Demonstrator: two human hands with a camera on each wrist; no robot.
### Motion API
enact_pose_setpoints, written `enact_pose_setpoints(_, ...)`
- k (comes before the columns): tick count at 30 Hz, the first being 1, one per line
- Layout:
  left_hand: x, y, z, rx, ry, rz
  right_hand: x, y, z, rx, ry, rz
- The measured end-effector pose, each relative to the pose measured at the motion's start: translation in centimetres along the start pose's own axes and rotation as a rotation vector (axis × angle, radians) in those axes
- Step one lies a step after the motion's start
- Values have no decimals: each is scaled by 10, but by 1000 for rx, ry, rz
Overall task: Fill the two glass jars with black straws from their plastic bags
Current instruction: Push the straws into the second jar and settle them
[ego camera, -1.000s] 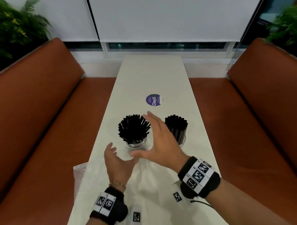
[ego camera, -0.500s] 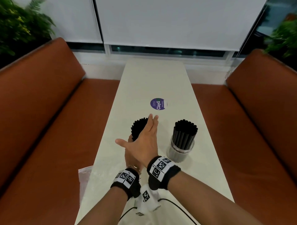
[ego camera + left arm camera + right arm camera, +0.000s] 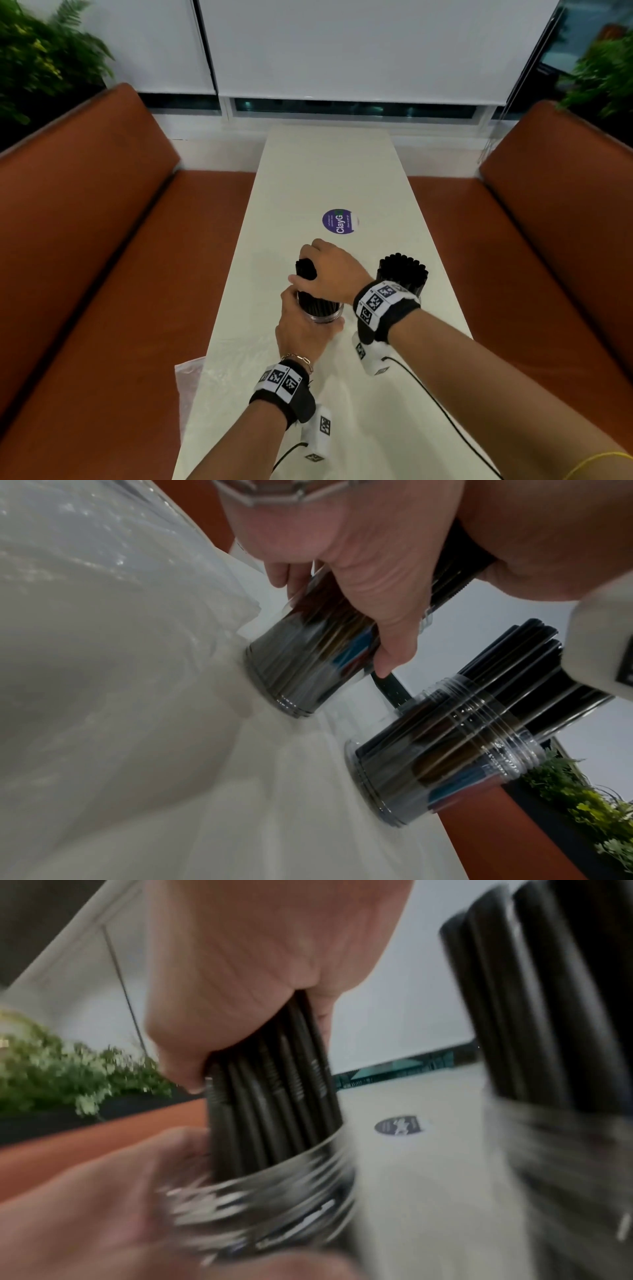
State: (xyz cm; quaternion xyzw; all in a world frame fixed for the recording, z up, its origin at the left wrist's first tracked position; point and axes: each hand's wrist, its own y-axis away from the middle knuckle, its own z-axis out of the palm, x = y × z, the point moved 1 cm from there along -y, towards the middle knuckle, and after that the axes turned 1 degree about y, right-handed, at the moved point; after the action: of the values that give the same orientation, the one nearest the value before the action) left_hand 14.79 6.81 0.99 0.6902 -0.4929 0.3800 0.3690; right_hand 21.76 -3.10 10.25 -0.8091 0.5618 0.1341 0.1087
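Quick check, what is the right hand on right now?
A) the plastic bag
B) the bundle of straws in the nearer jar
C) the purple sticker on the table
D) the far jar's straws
B: the right hand is curled round the straws standing in the nearer jar, while the left hand grips that jar; the far jar stands untouched.
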Motion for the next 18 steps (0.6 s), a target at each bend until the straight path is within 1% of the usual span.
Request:
enact_pose_setpoints(3, 2, 0, 1, -24, -33, -3, 10, -5, -9, -69, 131, -126)
enact_pose_setpoints(7, 1, 0, 2, -36, -36, -25, 13, -9, -10, -67, 218, -222)
enact_pose_setpoints(13, 1, 0, 4, -17, -42, -20, 11, -11, -6, -34, 190, -249)
enact_pose_setpoints(18, 0, -1, 5, -4, -56, 16, 11, -11, -4, -65, 181, -285)
